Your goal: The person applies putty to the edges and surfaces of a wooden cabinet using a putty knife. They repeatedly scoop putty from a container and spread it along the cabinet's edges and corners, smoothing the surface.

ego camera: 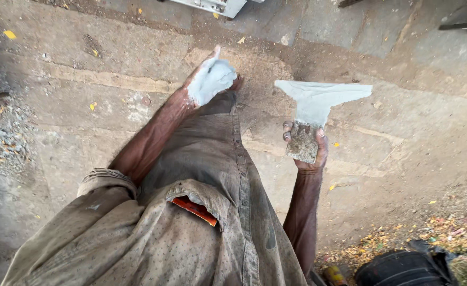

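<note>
Right hand (307, 145) closed around putty scraper (318, 103)

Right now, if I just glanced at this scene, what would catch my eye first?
Most likely the pale grey-white paste: it coats the left hand, held open in the upper middle, and covers the wide blade of the scraper that the right hand grips by its crusted handle just to the right. Next, the red-orange edge poking from the shirt pocket low in the middle, against the dusty concrete ground.
</note>
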